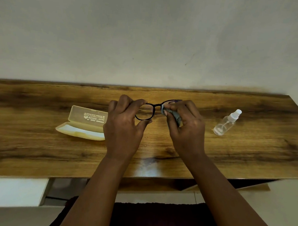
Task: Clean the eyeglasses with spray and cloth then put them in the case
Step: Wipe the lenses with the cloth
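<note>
The black-framed eyeglasses [151,111] are held up just above the middle of the desk [36,149], nearer its far edge than its near one, with the front of the frame facing away from the person. The left hand [124,127] grips the left side of the frame, its fingers curled over the top rim and its thumb reaching under the lower rim of the left lens, which shows clear and ringed in black. The right hand [186,126] holds a small grey-blue cloth [177,117] bunched between thumb and fingers and presses it on the right lens, so that most of that lens is hidden; only the upper arc of its rim shows above the fingers. Left of the hands, on the desk, lies the pale yellow eyeglass case [84,124], open, its lid standing up toward the far edge with printed text on the inside and its shallow tray lying toward the person; the left hand covers the case's right end. Toward the right end of the desk, well apart from the hands, stands a small clear spray bottle [226,123] with a white cap, looking almost empty. Behind the far edge rises a plain pale wall [150,33].
</note>
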